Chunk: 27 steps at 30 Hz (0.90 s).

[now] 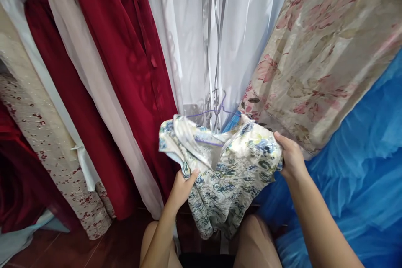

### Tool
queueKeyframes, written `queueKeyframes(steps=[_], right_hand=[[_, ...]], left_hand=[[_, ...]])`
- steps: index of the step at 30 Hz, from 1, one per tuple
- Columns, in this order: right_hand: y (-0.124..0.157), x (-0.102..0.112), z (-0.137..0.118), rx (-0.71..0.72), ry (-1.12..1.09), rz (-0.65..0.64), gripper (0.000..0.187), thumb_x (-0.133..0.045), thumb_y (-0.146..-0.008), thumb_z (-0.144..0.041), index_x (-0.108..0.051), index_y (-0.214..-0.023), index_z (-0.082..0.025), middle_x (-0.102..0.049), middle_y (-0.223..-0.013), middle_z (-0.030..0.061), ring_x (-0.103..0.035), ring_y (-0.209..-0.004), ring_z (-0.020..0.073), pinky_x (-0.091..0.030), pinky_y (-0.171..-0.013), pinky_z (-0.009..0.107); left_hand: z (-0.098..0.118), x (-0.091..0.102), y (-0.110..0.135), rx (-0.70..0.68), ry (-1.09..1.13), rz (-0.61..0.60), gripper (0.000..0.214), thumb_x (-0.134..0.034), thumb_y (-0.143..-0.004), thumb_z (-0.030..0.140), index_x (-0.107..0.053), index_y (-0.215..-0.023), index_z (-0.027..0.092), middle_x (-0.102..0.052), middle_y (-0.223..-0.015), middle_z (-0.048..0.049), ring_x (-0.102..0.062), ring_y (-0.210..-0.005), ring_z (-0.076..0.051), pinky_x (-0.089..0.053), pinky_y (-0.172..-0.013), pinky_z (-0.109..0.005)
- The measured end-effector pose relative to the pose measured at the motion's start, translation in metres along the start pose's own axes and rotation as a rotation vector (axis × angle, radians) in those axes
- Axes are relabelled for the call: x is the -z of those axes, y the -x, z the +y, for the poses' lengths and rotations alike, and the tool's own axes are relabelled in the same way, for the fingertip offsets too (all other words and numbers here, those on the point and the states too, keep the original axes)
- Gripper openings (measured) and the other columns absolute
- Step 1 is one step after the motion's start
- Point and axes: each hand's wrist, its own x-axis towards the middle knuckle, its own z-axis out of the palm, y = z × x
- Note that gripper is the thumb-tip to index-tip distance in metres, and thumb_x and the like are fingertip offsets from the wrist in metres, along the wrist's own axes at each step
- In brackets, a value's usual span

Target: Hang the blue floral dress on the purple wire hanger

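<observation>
Left hand [182, 187] pinches the patterned garment [237, 176] at eight o'clock, right hand [291, 155] grips it at three; even tension should keep it square on the purple hanger [222, 106]

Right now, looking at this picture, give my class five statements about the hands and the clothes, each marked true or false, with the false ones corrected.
1. The left hand and the right hand both hold the patterned garment. True.
2. The hanger at the garment's neckline is bright red. False: it is purple.
3. Blue fabric shows at the picture's right side. True.
4. The patterned garment is plain black. False: it is pale, with blue, green and yellow markings.
5. Pale cloth with pink flowers shows at the picture's upper right. True.
</observation>
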Motion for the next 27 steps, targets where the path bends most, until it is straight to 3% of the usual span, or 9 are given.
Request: queueKeyframes(steps=[6,8,11,13,14,17,19,22,27], right_hand=[[0.009,0.027,0.012,-0.139,0.194,-0.157,0.032,-0.079,-0.070,-0.047,-0.071,-0.080,-0.017,-0.072,-0.066,0.0054,-0.070,-0.065,0.0260,-0.054,-0.055,0.033],[0.015,0.038,0.029,-0.001,0.221,0.009,0.030,-0.076,-0.072,-0.045,-0.072,-0.084,-0.018,-0.073,-0.074,0.0046,-0.068,-0.071,0.0235,-0.053,-0.061,0.032],[0.038,0.047,0.068,0.394,0.240,0.407,0.019,-0.070,-0.076,-0.035,-0.070,-0.087,-0.019,-0.071,-0.086,0.0031,-0.064,-0.080,0.0181,-0.049,-0.070,0.028],[0.064,0.044,0.097,0.476,0.239,0.458,0.013,-0.065,-0.082,-0.032,-0.067,-0.085,-0.020,-0.069,-0.082,0.0016,-0.061,-0.074,0.0157,-0.046,-0.067,0.026],[0.077,0.039,0.111,0.406,0.250,0.359,0.014,-0.062,-0.085,-0.033,-0.065,-0.084,-0.020,-0.067,-0.076,0.0008,-0.058,-0.067,0.0151,-0.044,-0.062,0.026],[0.111,0.016,0.146,0.025,0.424,-0.230,0.027,-0.058,-0.089,-0.044,-0.064,-0.083,-0.019,-0.067,-0.067,0.0022,-0.053,-0.055,0.0163,-0.040,-0.053,0.028],[0.123,-0.002,0.162,-0.110,0.537,-0.492,0.031,-0.058,-0.090,-0.048,-0.063,-0.081,-0.019,-0.068,-0.069,0.0034,-0.055,-0.057,0.0175,-0.040,-0.054,0.028],[0.126,-0.018,0.174,-0.110,0.592,-0.534,0.032,-0.060,-0.088,-0.048,-0.058,-0.073,-0.020,-0.065,-0.063,0.0022,-0.057,-0.058,0.0184,-0.041,-0.058,0.029],[0.126,-0.020,0.179,-0.129,0.583,-0.495,0.024,-0.063,-0.084,-0.042,-0.060,-0.074,-0.020,-0.063,-0.059,0.0013,-0.055,-0.054,0.0184,-0.040,-0.056,0.029]], left_hand=[[-0.033,-0.004,0.017,0.090,0.018,0.065,0.054,-0.071,-0.082,0.046,-0.065,-0.124,0.012,-0.067,-0.128,-0.0139,-0.059,-0.124,-0.032,-0.043,-0.109,-0.044],[-0.042,-0.007,0.022,0.105,0.060,0.033,0.053,-0.071,-0.082,0.046,-0.067,-0.122,0.012,-0.068,-0.128,-0.0149,-0.061,-0.123,-0.033,-0.044,-0.108,-0.044],[-0.050,-0.012,0.028,0.135,0.101,0.057,0.055,-0.072,-0.081,0.046,-0.066,-0.124,0.012,-0.067,-0.128,-0.0157,-0.059,-0.124,-0.033,-0.044,-0.108,-0.044],[-0.054,-0.016,0.031,0.139,0.115,0.094,0.057,-0.073,-0.081,0.045,-0.064,-0.127,0.013,-0.065,-0.131,-0.0148,-0.057,-0.128,-0.032,-0.041,-0.111,-0.043],[-0.055,-0.019,0.032,0.134,0.120,0.101,0.058,-0.073,-0.081,0.045,-0.063,-0.129,0.014,-0.064,-0.133,-0.0141,-0.055,-0.130,-0.031,-0.040,-0.112,-0.042],[-0.056,-0.024,0.035,0.119,0.100,0.082,0.057,-0.072,-0.082,0.045,-0.062,-0.129,0.014,-0.064,-0.133,-0.0137,-0.055,-0.130,-0.030,-0.040,-0.112,-0.041],[-0.054,-0.025,0.037,0.132,0.065,0.066,0.053,-0.070,-0.083,0.047,-0.065,-0.123,0.013,-0.067,-0.128,-0.0144,-0.059,-0.125,-0.031,-0.043,-0.109,-0.042],[-0.047,-0.026,0.041,0.162,0.067,0.084,0.051,-0.069,-0.083,0.047,-0.067,-0.119,0.012,-0.070,-0.124,-0.0144,-0.062,-0.120,-0.031,-0.046,-0.105,-0.042],[-0.042,-0.030,0.049,0.133,0.107,0.110,0.050,-0.069,-0.083,0.046,-0.066,-0.121,0.014,-0.069,-0.126,-0.0129,-0.060,-0.124,-0.030,-0.046,-0.107,-0.041]])
